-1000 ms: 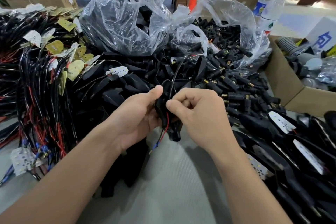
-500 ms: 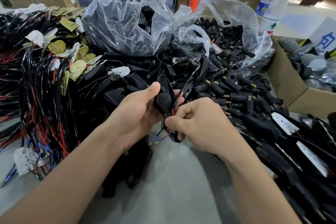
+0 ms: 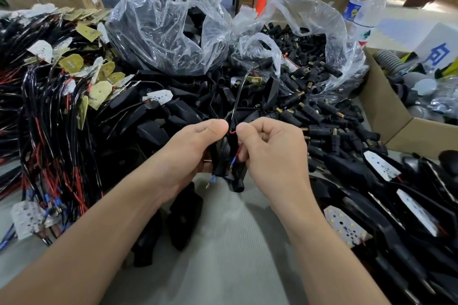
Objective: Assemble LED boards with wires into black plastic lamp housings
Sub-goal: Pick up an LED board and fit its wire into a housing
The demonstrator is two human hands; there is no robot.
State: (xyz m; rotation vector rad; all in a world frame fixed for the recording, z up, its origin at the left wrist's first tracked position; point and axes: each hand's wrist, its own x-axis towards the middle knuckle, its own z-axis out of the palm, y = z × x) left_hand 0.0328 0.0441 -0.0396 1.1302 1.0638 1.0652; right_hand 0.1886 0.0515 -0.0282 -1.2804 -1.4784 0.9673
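Note:
My left hand grips a black plastic lamp housing held upright at the centre, thumb on top. My right hand pinches the black sheathed wire where it enters the housing. That wire rises to a small yellowish LED board hanging above the pile. Thin red and blue leads with bare tips come out below the housing. Most of the housing is hidden by my fingers.
A heap of wired LED boards lies at left. Two clear plastic bags of black parts stand at the back. Black housings and connectors cover the middle. Finished assemblies lie at right, beside a cardboard box. Grey cloth is in front.
The housing has turned from showing its flat face to standing edge-on between my hands. My right hand rose from the lower leads to the top, and more lead has come through below.

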